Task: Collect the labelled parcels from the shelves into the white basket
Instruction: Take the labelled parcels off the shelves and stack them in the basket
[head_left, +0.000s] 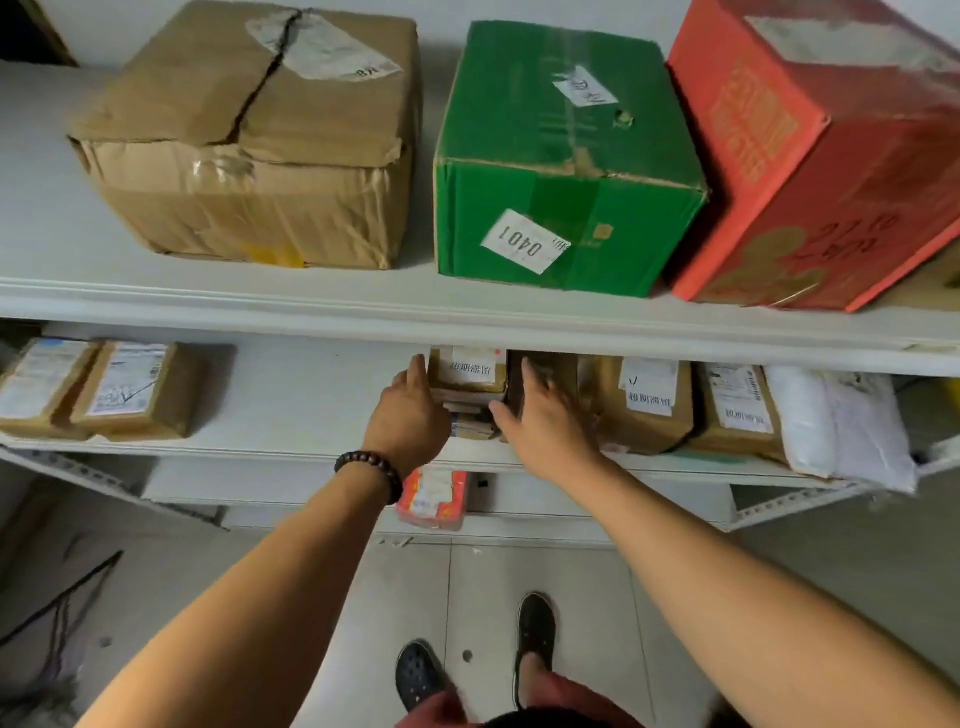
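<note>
Small stack of parcels (467, 384), one shelf down and straight below the green box (561, 156): that's the target. They look like small cardboard cartons, stiff and prob. light. They're loose-stacked, though, so the top one could slide off if tilted. Best hold, I'd say: squeeze both sides low down and lift the lot level, or get a palm under the bottom one. Looks-wise it's brown card, the top carton has a white label (474, 366) w/ printed text, and thinner flat packets sit underneath w/ uneven edges.

L hand (410, 415) lies flat against the stack's left side, fingers straight, not curled round anything. R hand (548, 421) is on the other side, fingers stretched out over a dark parcel (556, 371) that stands touching the stack, thumb angled toward the stack's lower edge. No closed grip on either side. Beaded bracelet (371, 467) on the L wrist.

Further out, below and right of the green box: more labelled brown parcels (644, 405), then a white soft bag (841, 421). Below and left of it: two labelled cartons (119, 389) side by side. Level w/ the green box: a crumpled brown carton (249, 140) to its left, a red box (831, 156) to its right. White basket not in shot.
</note>
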